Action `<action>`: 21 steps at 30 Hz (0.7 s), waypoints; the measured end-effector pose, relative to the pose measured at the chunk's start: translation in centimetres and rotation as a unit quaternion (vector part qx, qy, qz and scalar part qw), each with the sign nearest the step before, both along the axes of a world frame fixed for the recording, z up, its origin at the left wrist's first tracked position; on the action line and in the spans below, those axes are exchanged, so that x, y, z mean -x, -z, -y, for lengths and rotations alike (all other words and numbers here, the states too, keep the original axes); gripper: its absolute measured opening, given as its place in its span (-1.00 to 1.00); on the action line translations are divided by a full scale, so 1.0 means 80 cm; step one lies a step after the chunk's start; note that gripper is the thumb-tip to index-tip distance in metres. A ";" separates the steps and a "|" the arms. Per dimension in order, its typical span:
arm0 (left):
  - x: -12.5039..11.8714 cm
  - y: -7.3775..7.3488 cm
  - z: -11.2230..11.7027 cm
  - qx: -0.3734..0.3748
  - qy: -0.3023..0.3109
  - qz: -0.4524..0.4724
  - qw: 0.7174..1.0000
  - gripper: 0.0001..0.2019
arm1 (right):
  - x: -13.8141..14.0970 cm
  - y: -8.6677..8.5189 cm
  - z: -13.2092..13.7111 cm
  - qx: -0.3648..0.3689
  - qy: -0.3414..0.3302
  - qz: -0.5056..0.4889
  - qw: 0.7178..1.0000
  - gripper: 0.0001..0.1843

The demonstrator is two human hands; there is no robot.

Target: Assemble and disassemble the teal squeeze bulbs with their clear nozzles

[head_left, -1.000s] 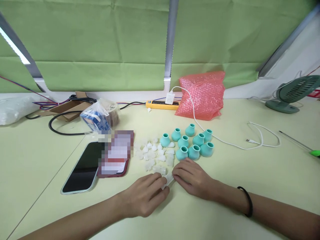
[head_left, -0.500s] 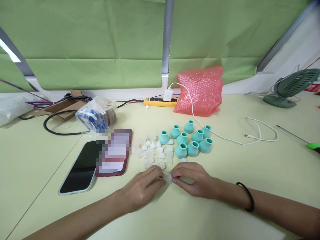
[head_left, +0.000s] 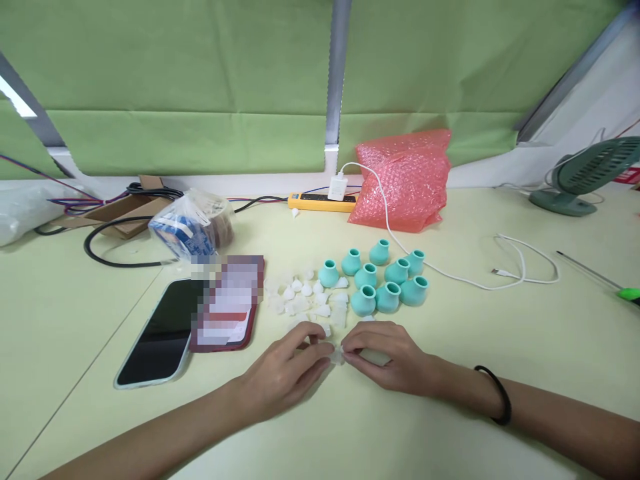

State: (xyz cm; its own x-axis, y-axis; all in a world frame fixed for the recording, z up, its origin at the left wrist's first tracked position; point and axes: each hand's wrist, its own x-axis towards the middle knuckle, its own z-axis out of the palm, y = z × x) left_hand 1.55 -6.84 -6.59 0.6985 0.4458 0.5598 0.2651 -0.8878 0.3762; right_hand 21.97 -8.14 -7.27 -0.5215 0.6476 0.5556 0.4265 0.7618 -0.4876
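Near the front of the table, my left hand (head_left: 287,367) and my right hand (head_left: 387,353) meet over a small translucent white piece (head_left: 337,355). The fingertips of both hands pinch it from either side, covering part of it. Just beyond my fingers lie several loose translucent white pieces (head_left: 299,305), some teardrop-shaped with pointed tips, others like short tubes or flared caps. To their right stand several turquoise bulb-shaped pots (head_left: 363,301) with narrow open necks, all upright. One white piece (head_left: 369,319) sits behind my right hand, partly hidden.
At left lie a dark-screened phone (head_left: 160,333) and a red-cased phone (head_left: 227,313). Behind them is a bagged blue box (head_left: 183,233). A yellow power strip (head_left: 315,202), pink bubble-wrap package (head_left: 400,180), white cable (head_left: 470,285), screwdriver (head_left: 593,275) and green fan (head_left: 575,180) are farther back and right.
My left fingers have shifted on the white piece, with the index finger lifting and spreading from the thumb. My right hand keeps its pinch. The view has moved slightly.
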 end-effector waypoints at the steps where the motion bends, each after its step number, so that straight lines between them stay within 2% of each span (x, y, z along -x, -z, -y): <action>1: 0.000 0.002 -0.001 0.016 -0.003 0.007 1.000 -0.87 | 0.000 0.000 0.000 -0.002 0.000 -0.003 1.000 -0.94; 4: 0.002 0.007 -0.003 0.065 -0.003 0.034 0.997 -0.85 | 0.002 -0.001 0.000 -0.007 -0.003 -0.010 1.000 -0.94; 7: 0.002 0.010 -0.006 0.069 0.002 0.046 0.997 -0.85 | 0.004 -0.002 0.000 -0.014 -0.002 -0.013 1.000 -0.93; 13: 0.003 0.011 -0.006 -0.024 0.033 0.006 0.999 -0.82 | 0.005 -0.004 0.003 -0.021 0.002 -0.034 0.999 -0.93; 16: 0.003 0.009 -0.003 -0.066 0.043 -0.042 0.996 -0.85 | 0.005 -0.005 0.005 -0.018 -0.009 -0.022 1.000 -0.93; 21: 0.002 0.003 -0.001 -0.106 0.041 -0.088 0.990 -0.91 | 0.004 -0.005 0.005 -0.011 -0.022 0.000 1.000 -0.94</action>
